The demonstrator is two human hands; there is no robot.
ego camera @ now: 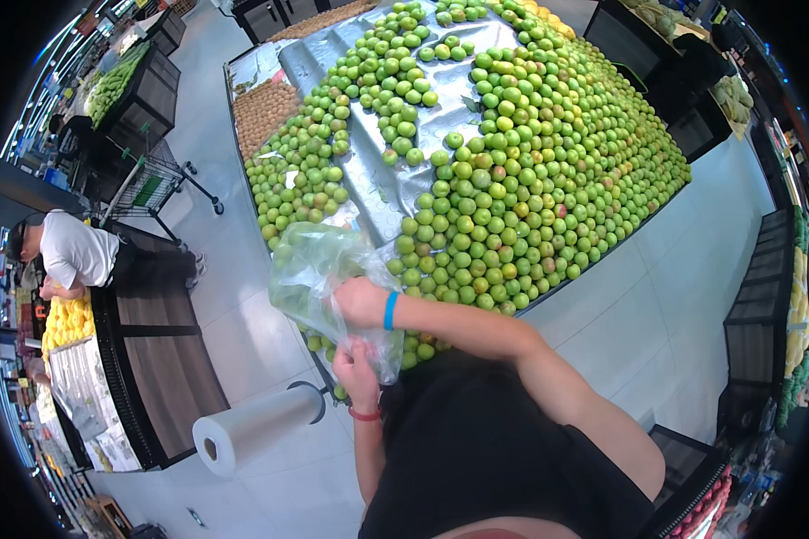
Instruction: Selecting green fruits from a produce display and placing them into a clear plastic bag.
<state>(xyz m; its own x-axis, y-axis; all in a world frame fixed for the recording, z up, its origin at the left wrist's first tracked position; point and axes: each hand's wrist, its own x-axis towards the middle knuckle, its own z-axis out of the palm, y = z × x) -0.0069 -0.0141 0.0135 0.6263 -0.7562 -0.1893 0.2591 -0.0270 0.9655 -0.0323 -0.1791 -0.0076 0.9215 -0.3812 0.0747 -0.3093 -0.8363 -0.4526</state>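
Observation:
A clear plastic produce bag [303,269] is spread over the near left corner of a heap of green round fruit [532,182]. My left hand [356,370], with a red band at the wrist, pinches the bag's near edge. Curled against the crumpled plastic is my right hand [361,302], a blue band on its wrist; its fingertips are partly hidden by the film. Green shows through the bag, but I cannot tell whether fruit is inside it or only beneath.
A roll of plastic bags [263,428] juts from the stand's corner at the lower left. Brown round produce [263,114] lies at the stand's far left. A shopping cart [152,185] and a person in a white shirt [81,249] are across the aisle.

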